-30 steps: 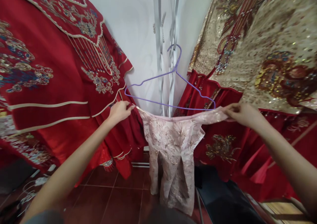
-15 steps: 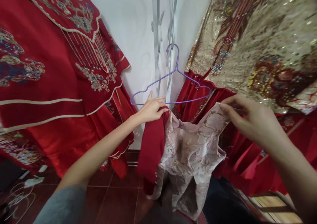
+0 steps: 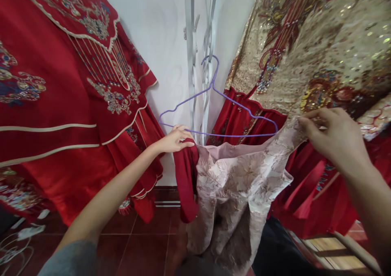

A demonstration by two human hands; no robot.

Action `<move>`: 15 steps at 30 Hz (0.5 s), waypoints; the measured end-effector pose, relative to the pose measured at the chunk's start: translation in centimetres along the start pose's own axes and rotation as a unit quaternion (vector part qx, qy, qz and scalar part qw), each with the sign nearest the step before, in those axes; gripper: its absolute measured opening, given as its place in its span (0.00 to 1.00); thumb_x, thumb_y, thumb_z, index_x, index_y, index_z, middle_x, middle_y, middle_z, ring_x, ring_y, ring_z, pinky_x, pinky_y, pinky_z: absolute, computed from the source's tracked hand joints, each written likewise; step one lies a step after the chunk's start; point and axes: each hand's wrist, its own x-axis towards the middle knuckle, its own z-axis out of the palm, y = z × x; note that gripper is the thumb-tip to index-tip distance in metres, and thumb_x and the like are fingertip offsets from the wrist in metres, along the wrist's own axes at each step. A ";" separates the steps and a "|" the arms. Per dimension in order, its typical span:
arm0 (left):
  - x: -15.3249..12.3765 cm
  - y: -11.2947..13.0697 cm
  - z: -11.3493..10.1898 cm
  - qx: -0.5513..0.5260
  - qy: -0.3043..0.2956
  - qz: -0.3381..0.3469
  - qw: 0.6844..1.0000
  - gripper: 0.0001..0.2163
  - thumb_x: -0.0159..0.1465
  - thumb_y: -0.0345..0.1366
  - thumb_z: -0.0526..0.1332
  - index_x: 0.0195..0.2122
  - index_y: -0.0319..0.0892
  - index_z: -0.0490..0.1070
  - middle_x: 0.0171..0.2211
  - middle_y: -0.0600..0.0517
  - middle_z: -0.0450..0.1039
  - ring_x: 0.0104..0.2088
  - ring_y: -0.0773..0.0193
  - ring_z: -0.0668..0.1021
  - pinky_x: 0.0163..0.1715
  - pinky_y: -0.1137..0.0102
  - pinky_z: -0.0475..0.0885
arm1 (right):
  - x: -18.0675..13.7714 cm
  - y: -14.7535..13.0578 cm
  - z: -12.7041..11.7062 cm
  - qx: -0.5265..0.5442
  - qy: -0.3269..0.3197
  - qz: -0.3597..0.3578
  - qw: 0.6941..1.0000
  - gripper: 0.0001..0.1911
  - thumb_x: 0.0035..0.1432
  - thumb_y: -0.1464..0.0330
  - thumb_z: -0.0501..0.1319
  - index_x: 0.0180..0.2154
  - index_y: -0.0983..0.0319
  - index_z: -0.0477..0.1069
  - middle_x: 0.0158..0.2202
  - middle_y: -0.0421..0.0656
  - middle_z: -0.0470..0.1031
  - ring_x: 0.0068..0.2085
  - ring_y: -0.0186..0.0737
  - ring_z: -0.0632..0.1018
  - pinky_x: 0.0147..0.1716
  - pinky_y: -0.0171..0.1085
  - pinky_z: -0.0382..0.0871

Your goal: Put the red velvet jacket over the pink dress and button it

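Observation:
A pink brocade dress hangs stretched between my two hands. My left hand is closed on its left shoulder, where a dark red cloth piece drapes down. The other shoulder is pinched between thumb and fingers of my right hand, held higher and to the right. Just above the neckline a purple hanger hangs by its hook on a white metal stand. The hanger's right end comes close to the dress's right shoulder; whether they touch I cannot tell.
Red embroidered garments hang at the left, and a gold sequined garment hangs at the right. White metal bars rise behind the hanger. White cables lie on the tiled floor at lower left. A wooden slatted piece is at lower right.
My right hand has moved to the right and slightly up, pulling the dress's neckline wider. My left hand has shifted slightly left and down. The hanger's right end has swung outward.

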 end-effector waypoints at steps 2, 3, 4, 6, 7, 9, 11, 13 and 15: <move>-0.3 0.2 -0.5 -0.005 0.001 -0.001 1.000 0.10 0.64 0.44 0.59 0.34 0.46 0.76 0.41 0.52 0.78 0.53 0.55 0.68 0.59 0.56 0.50 | 0.6 0.4 0.1 -0.014 0.013 -0.009 1.000 0.10 0.52 0.61 0.57 0.33 0.59 0.73 0.33 0.48 0.69 0.34 0.47 0.73 0.35 0.42 0.68; -0.4 0.3 -0.7 -0.006 0.001 -0.001 1.000 0.10 0.64 0.44 0.59 0.34 0.46 0.76 0.41 0.52 0.78 0.52 0.55 0.68 0.59 0.56 0.49 | 0.9 0.5 0.1 -0.018 0.016 -0.014 1.000 0.11 0.52 0.61 0.57 0.33 0.59 0.73 0.34 0.49 0.69 0.35 0.47 0.73 0.36 0.43 0.68; -0.6 0.4 -0.9 -0.006 -0.001 0.000 1.000 0.10 0.64 0.44 0.59 0.34 0.46 0.76 0.40 0.52 0.78 0.52 0.56 0.68 0.59 0.56 0.49 | 1.1 0.5 0.2 -0.022 0.017 -0.019 0.999 0.11 0.52 0.61 0.58 0.33 0.59 0.73 0.34 0.49 0.69 0.36 0.48 0.73 0.36 0.43 0.68; -0.8 0.5 -1.1 -0.006 -0.008 0.005 1.000 0.10 0.64 0.43 0.59 0.34 0.46 0.76 0.40 0.53 0.78 0.52 0.56 0.68 0.59 0.57 0.49 | 1.5 0.1 0.4 -0.025 0.015 -0.023 0.999 0.11 0.53 0.61 0.58 0.34 0.60 0.74 0.35 0.50 0.69 0.36 0.48 0.73 0.38 0.44 0.68; -0.8 0.5 -1.1 -0.006 -0.010 0.007 1.000 0.10 0.64 0.43 0.59 0.34 0.46 0.76 0.40 0.53 0.78 0.52 0.56 0.68 0.59 0.57 0.49 | 1.7 -0.2 0.6 -0.023 0.013 -0.023 0.999 0.10 0.53 0.62 0.59 0.34 0.60 0.74 0.36 0.50 0.69 0.36 0.47 0.73 0.38 0.44 0.68; -0.9 0.5 -1.1 -0.002 -0.012 0.008 1.000 0.10 0.64 0.43 0.59 0.34 0.45 0.76 0.40 0.53 0.78 0.53 0.56 0.68 0.59 0.57 0.49 | 1.9 -0.9 0.8 -0.012 0.012 -0.025 1.000 0.09 0.52 0.63 0.59 0.34 0.60 0.74 0.37 0.49 0.69 0.37 0.46 0.73 0.39 0.44 0.69; -1.0 0.4 -1.0 0.007 -0.012 0.007 1.000 0.10 0.64 0.43 0.58 0.35 0.45 0.76 0.41 0.53 0.78 0.53 0.56 0.68 0.58 0.56 0.49 | 2.1 -1.4 1.0 0.003 0.018 -0.032 0.999 0.09 0.52 0.63 0.59 0.33 0.60 0.75 0.37 0.49 0.69 0.39 0.46 0.74 0.39 0.43 0.69; -1.0 0.3 -1.0 0.019 -0.014 0.006 1.000 0.10 0.64 0.43 0.59 0.35 0.45 0.77 0.41 0.53 0.78 0.53 0.55 0.67 0.57 0.56 0.50 | 2.2 -1.5 1.0 0.012 0.031 -0.048 0.998 0.10 0.53 0.62 0.59 0.33 0.60 0.75 0.38 0.50 0.69 0.41 0.47 0.74 0.39 0.43 0.70; -1.1 0.2 -1.1 0.026 -0.015 0.007 1.000 0.10 0.64 0.43 0.59 0.35 0.45 0.77 0.41 0.53 0.78 0.52 0.55 0.67 0.57 0.57 0.50 | 2.3 -1.2 0.8 0.013 0.052 -0.078 0.996 0.11 0.53 0.61 0.59 0.33 0.60 0.74 0.40 0.51 0.69 0.46 0.49 0.74 0.43 0.45 0.70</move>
